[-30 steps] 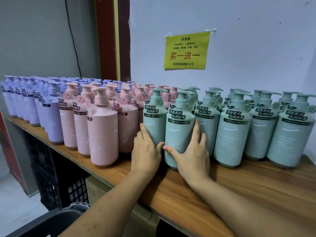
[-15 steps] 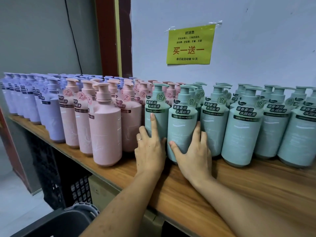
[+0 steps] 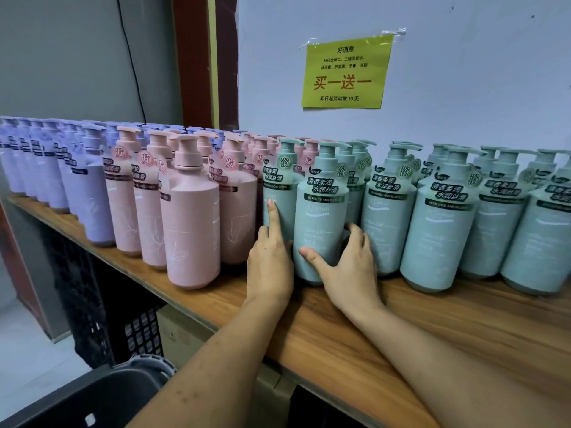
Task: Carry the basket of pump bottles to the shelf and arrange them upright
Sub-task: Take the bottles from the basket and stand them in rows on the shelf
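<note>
Pump bottles stand upright in rows on the wooden shelf [image 3: 463, 322]: purple ones [image 3: 92, 193] at left, pink ones [image 3: 193, 230] in the middle, green ones [image 3: 438, 233] at right. My right hand [image 3: 349, 267] grips the front green bottle [image 3: 321, 217] low down, with the thumb across its front and the fingers curled round its right side. My left hand [image 3: 270, 261] rests beside it, its index finger straight up against the green bottle behind [image 3: 279, 193]. The dark grey basket [image 3: 92, 396] sits below the shelf at lower left; its inside is hidden.
A black lattice crate [image 3: 89, 298] stands under the shelf at left, with a beige box [image 3: 185, 332] beside it. A yellow paper notice [image 3: 346, 72] is taped to the wall behind the bottles. Bare wood runs along the shelf's front edge.
My right hand's fingers went from lying flat on the front green bottle to curling round its side. My left index finger rose along the bottle behind.
</note>
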Tool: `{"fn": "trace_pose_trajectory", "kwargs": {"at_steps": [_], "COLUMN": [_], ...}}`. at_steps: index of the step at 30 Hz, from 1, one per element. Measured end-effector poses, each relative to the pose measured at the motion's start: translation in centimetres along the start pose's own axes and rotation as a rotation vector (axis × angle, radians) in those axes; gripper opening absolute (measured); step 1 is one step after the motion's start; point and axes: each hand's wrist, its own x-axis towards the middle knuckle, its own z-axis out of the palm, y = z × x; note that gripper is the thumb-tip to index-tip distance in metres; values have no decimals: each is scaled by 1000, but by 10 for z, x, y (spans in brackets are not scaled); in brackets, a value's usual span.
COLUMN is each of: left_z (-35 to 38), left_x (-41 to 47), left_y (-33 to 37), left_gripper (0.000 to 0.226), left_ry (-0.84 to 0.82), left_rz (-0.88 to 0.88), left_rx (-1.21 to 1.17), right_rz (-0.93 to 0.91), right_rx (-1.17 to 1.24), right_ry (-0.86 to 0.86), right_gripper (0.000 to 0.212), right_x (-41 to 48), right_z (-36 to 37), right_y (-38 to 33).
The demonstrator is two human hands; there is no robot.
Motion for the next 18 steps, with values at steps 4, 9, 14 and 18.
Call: {"fn": "trace_pose_trajectory", "kwargs": {"at_steps": [4, 9, 14, 18], "left_z": [1, 2, 2, -1], "left_x": [-1, 1, -2, -9], "left_y": [-2, -3, -2, -3], "left_gripper": [82, 88, 94, 91], "left_ry": [3, -37, -82, -147], "left_rz": [8, 30, 54, 64], "left_rx": [-31, -39, -35, 0], "right_rz": [37, 42, 51, 58], "right_rx": [-71, -83, -69, -76], "right_ry": [-74, -39, -32, -50], "right_gripper": [93, 93, 96, 93], "right_x": [-3, -1, 2, 1], "right_z": [-3, -4, -5, -4], "right_y": [5, 4, 5, 6]}}
